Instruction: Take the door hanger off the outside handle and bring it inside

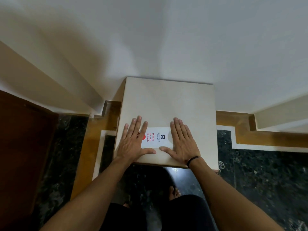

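The white door hanger (155, 137), printed in red with "Please do not disturb", lies flat on the cream top of a small table (168, 100), near its front edge. My left hand (133, 140) rests flat on the hanger's left end, fingers spread, covering part of a red dot. On the hanger's right end my right hand (182, 140) lies flat over the round hole, with a dark band on the wrist. Neither hand grips the hanger; both palms face down. No door handle is in view.
The table stands against a white wall (166, 39). A dark brown door (21, 147) is at the left. The floor (258, 180) is dark marble with yellow and white borders. My bare feet show below the table's front edge.
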